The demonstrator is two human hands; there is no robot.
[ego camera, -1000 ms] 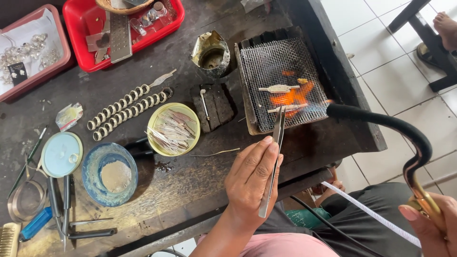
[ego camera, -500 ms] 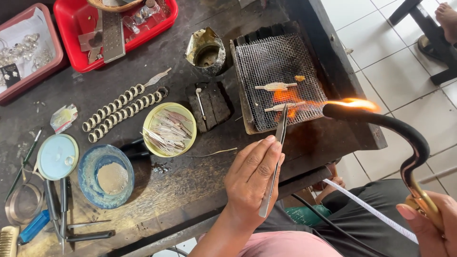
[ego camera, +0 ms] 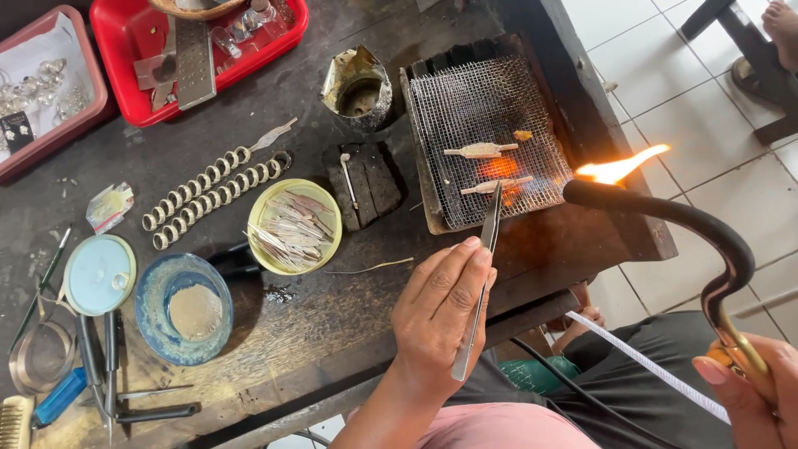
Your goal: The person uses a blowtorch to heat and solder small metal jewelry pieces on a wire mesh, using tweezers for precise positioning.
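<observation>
Left hand [ego camera: 439,320], frame centre: closed on steel tweezers [ego camera: 478,287], tips at small metal piece [ego camera: 496,186] on wire mesh [ego camera: 486,137], upper right; right hand [ego camera: 748,391], lower right: gripping lit torch [ego camera: 665,224]; risk: flame strays off the piece, scorching counter [ego camera: 274,324].

My right hand [ego camera: 752,391] runs off the lower right corner, so only my thumb and part of my palm show around the brass end of the torch [ego camera: 715,249]. My left hand [ego camera: 436,320] covers the middle of the tweezers [ego camera: 480,278], and my forearm leaves the frame at the bottom. The tweezer tips meet the lower small metal piece [ego camera: 497,185] on the wire mesh [ego camera: 482,133], but I cannot tell whether they grip it. The red tray [ego camera: 125,46] and the pink tray [ego camera: 50,125] are cut by the top and left edges. The brush [ego camera: 15,422] is cropped at the bottom left corner.
</observation>
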